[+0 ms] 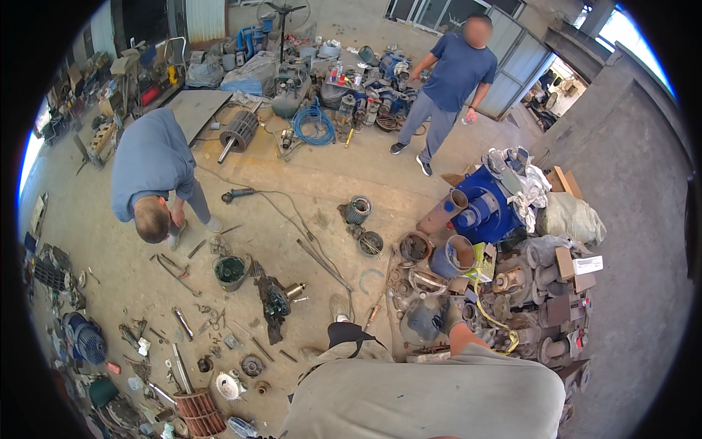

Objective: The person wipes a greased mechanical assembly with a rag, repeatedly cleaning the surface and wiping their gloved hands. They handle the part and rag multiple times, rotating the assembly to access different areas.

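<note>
My right hand (450,316), in a grey glove with dark fingers, reaches into the heap of parts at the right. It is beside a rounded grey container (420,320); whether it touches or grips it I cannot tell, as the fingers are small and dark. My left hand is not in view. Just beyond the hand lie a small brown box (458,285) and a yellow-green box (482,262). A yellow strap (488,313) winds past my right forearm. Nearby stand a blue-grey bucket (453,256) and a rusty round housing (415,247).
At the left, a person in blue (153,164) bends over the floor; another person (462,88) stands at the back. A bucket of dark liquid (230,271), a cable (292,212), a rusty rotor (197,412) and several loose tools lie about. A large blue motor housing (486,205) stands at the right.
</note>
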`<state>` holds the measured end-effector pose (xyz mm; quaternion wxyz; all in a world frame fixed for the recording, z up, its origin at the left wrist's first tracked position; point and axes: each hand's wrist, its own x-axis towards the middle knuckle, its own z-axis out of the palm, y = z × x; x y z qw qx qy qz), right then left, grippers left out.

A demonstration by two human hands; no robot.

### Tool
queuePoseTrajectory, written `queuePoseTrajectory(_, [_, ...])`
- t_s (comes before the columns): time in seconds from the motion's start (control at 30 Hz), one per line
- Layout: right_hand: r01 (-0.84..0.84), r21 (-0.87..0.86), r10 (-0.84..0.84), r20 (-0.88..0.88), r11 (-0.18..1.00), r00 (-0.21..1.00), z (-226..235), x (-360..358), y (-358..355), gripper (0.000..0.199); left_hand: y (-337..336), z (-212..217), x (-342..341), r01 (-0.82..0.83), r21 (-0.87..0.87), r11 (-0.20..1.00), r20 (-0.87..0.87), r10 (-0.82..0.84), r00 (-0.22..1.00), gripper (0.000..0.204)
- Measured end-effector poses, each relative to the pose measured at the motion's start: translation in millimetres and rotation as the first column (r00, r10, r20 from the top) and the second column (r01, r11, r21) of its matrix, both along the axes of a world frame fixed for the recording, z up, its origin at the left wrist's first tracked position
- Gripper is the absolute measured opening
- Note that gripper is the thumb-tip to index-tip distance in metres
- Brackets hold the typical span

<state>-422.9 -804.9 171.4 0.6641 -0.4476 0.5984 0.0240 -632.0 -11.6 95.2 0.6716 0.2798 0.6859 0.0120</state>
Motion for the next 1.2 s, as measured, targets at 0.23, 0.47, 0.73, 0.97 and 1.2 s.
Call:
queuePoseTrajectory(0.23, [-0.056,0.010,0.054,0.133,0.998,0.990,18.4,12.0,-4.4,0.048,-1.3,10.9,-105.0,-0.083,0.003,0.997,0.020,0.082,0.996,0.088])
queuePoseTrajectory(0.47, [-0.090,0.082,0.090,0.000,0.993,0.996,53.6,12.3,14.5,0.072,-26.2,36.2,-131.8,-0.085,0.127,0.988,-0.024,0.089,0.996,0.098])
queuePoseTrajectory(0.73, [-0.177,0.075,0.179,-0.013,0.981,0.984,51.7,9.8,2.1,0.074,-46.9,59.6,-119.8,-0.125,0.156,0.980,-0.148,0.148,0.978,0.091])
queuePoseTrajectory(0.97, [-0.137,0.016,0.138,-0.063,0.990,0.988,53.0,25.7,6.7,0.071,-51.0,45.5,-128.0,-0.130,0.156,0.979,-0.168,0.156,0.973,0.089])
queuePoseTrajectory(1.2, [-0.142,0.021,0.142,-0.010,0.990,0.990,50.1,51.2,11.4,0.059,-53.9,43.5,-117.1,-0.143,0.176,0.974,-0.174,0.174,0.969,0.086])
